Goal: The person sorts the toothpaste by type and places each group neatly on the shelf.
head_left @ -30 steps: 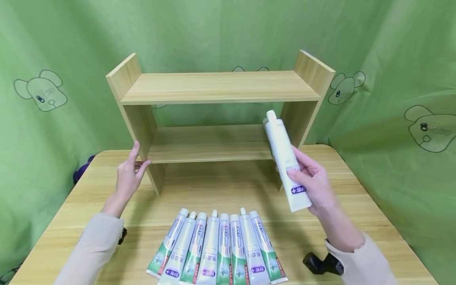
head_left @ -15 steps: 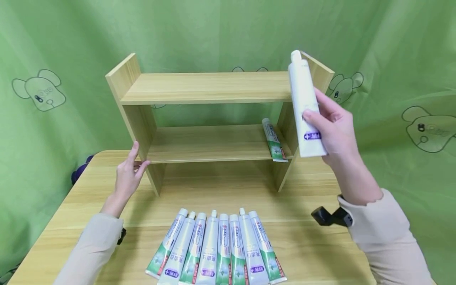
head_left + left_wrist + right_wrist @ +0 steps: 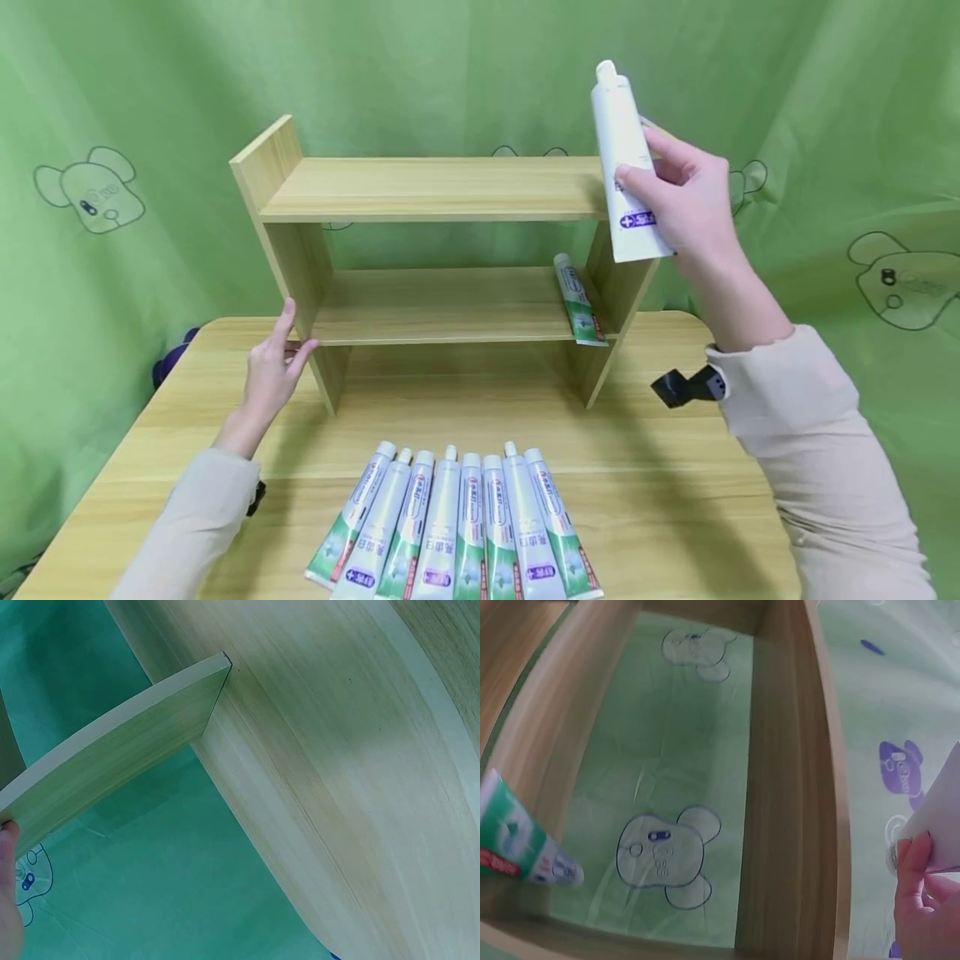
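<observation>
We are seeing the white tube (image 3: 624, 158) being held in the air at the right end of the top board (image 3: 442, 187), its cap pointing up and leaning slightly left, its flat crimped end pointing down. Its long axis is running steeply, a little off upright. Whether it is touching the board, we cannot tell.

The right hand (image 3: 686, 196) is pinching it, thumb lying across the front and fingers going behind, while the forearm is reaching up from the lower right. The left hand (image 3: 270, 367) is resting against the rack (image 3: 300, 267), index finger pointing straight up and thumb spreading away from it; we cannot tell whether its other fingers are gripping the panel.

On the middle board (image 3: 435, 304), a green-and-white tube (image 3: 576, 300) is lying at the right, cap towards the back, crimped end poking just past the front edge. Eight tubes (image 3: 442, 533) are fanning out on the table (image 3: 187, 400), caps pointing towards the rack.
</observation>
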